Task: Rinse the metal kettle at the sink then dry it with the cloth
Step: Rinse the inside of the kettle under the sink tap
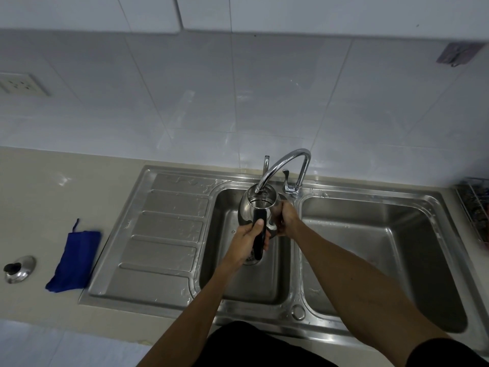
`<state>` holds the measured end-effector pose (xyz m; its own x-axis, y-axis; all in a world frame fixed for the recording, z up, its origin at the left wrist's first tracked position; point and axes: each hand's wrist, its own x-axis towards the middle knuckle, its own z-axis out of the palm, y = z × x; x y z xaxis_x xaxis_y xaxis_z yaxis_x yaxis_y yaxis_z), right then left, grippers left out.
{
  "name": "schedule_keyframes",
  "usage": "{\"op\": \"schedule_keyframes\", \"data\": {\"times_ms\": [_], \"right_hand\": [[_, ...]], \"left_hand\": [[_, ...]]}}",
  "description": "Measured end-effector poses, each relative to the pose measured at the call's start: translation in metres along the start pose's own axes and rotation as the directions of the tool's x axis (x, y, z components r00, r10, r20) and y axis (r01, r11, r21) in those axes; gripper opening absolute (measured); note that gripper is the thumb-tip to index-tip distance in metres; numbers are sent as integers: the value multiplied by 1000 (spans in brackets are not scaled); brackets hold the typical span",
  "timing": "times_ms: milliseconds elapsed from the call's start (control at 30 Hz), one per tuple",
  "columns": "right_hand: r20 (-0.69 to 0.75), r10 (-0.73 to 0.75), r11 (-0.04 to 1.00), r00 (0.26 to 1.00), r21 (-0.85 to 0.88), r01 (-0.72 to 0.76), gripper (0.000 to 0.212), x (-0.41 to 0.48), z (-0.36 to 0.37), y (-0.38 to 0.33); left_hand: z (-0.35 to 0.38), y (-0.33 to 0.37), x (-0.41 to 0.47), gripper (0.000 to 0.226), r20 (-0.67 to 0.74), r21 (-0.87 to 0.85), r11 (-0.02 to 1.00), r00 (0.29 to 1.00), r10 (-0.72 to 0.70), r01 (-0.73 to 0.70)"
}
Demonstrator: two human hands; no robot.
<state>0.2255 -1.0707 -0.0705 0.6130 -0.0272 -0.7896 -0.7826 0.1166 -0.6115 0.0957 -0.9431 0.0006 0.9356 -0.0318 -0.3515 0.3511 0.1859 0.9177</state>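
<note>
Fingers (258, 224) of the left hand (248, 241) are clenched around the black handle (259, 234) of the metal kettle (254, 207); the right hand (287, 218) grasps its side, fingertips hidden behind the body. Kettle held open-mouthed under the tap (284, 165), over the left basin of the sink (169, 229). Water flow indistinct. Blue cloth (75, 259) and lid (19, 268) lie on the worktop (53, 186).

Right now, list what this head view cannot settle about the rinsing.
- Water flow: the faucet spout sits over the open kettle, but any stream is too fine to see.
- Kettle spout: not visible from above.
- Right hand fingers: wrapped around the kettle's far side.
- Kettle handle: partly covered by the left hand.
- Rack contents: cut off by the right edge, blurred.
</note>
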Motion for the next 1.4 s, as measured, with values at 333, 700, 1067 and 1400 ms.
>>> {"op": "schedule_keyframes", "data": {"times_ms": [333,700,1067,1400], "right_hand": [[5,-9,1000,1000,9,9,34,1,1,-2],[5,-4,1000,1000,7,4,33,1,3,-1],[0,-7,1000,1000,-10,7,31,-1,6,0],[11,-2,1000,1000,-23,2,33,-8,5,-4]], "left_hand": [[0,1,2,39,7,11,1000,1000,20,-20],[-3,-3,3,42,14,11,1000,1000,17,-17],[-5,-6,5,40,3,19,1000,1000,16,-16],[-6,-7,6,41,8,29,1000,1000,8,-9]]}}
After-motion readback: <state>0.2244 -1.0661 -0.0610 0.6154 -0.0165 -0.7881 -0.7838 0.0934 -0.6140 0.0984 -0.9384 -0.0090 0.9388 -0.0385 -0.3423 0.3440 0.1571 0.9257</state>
